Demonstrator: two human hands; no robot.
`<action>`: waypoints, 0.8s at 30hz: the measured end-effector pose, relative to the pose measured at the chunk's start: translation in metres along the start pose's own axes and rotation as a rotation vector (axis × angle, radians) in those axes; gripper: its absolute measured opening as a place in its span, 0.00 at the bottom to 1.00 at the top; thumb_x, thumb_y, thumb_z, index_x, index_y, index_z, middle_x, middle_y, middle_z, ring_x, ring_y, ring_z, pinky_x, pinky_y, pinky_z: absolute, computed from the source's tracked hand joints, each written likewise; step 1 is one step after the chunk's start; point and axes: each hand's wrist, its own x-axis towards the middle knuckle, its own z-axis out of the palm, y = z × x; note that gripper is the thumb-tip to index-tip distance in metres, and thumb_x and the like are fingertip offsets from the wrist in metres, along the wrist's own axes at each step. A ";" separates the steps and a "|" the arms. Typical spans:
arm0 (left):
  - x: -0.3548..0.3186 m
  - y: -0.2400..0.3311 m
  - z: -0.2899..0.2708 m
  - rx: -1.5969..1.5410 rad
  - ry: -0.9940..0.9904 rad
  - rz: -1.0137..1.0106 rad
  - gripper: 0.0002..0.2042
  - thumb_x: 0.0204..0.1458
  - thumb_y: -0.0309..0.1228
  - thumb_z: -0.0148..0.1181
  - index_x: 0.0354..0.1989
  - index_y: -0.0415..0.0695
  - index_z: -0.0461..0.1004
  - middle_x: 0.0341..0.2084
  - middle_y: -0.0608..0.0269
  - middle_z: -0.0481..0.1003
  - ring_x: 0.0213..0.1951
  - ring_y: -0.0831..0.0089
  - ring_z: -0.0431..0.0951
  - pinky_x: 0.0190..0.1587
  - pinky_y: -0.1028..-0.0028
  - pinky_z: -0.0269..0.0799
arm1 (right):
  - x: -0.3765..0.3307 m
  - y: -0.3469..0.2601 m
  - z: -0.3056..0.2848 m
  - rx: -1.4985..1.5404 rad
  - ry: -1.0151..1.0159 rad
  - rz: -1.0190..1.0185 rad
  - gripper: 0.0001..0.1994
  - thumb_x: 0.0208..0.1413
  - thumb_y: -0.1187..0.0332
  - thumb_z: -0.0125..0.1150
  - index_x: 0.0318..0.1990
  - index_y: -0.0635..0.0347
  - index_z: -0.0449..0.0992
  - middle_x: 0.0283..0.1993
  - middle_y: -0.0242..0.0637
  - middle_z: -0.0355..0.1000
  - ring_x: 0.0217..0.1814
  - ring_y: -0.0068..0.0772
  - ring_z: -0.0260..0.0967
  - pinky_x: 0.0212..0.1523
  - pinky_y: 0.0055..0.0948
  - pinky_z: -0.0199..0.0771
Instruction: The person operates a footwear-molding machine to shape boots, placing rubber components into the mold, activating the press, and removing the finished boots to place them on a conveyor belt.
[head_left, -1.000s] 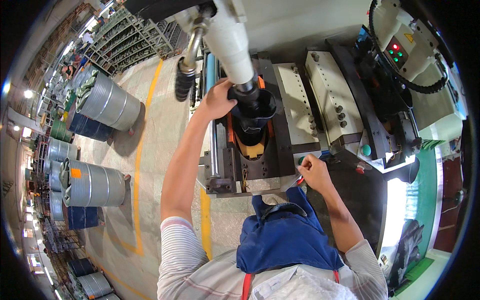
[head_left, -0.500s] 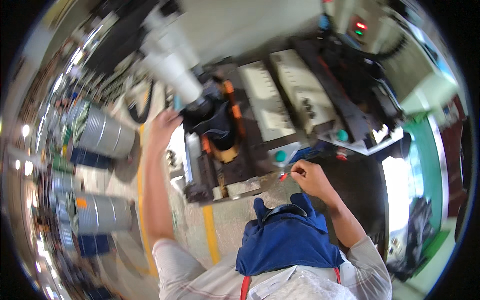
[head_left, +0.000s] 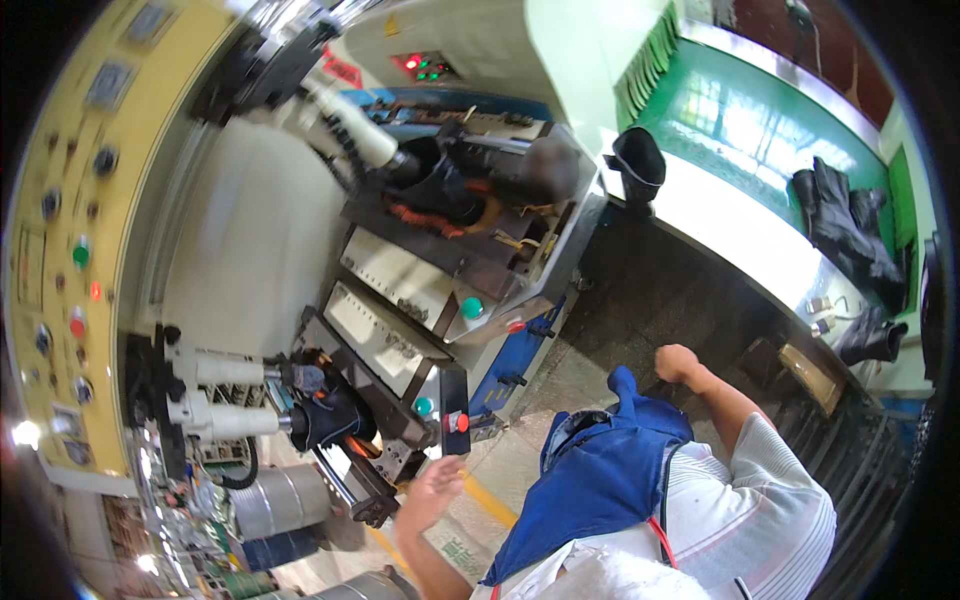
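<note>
factory floor, machines all round: you've turned away, left hand (head_left: 432, 490) off the black boot mould (head_left: 330, 415), fingers spread; right hand (head_left: 678, 362) fisted, empty.

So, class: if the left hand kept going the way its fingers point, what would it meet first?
Probably the red button on the machine's edge just above the left hand, though depth is unclear.

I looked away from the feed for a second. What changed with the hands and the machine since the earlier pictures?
The left hand has come off the black boot on the machine's orange-lined clamp and hangs open, touching nothing. The right hand has left the machine's front edge and is now a closed fist, away from it. The view has swung right. The boot remains mounted.
</note>
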 end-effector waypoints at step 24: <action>0.285 0.288 0.350 0.878 -0.373 0.592 0.20 0.56 0.31 0.67 0.57 0.40 0.77 0.51 0.51 0.80 0.52 0.59 0.81 0.56 0.64 0.75 | -0.181 0.221 0.111 1.705 0.739 1.123 0.06 0.57 0.74 0.54 0.30 0.54 0.76 0.24 0.32 0.73 0.20 0.26 0.70 0.17 0.28 0.69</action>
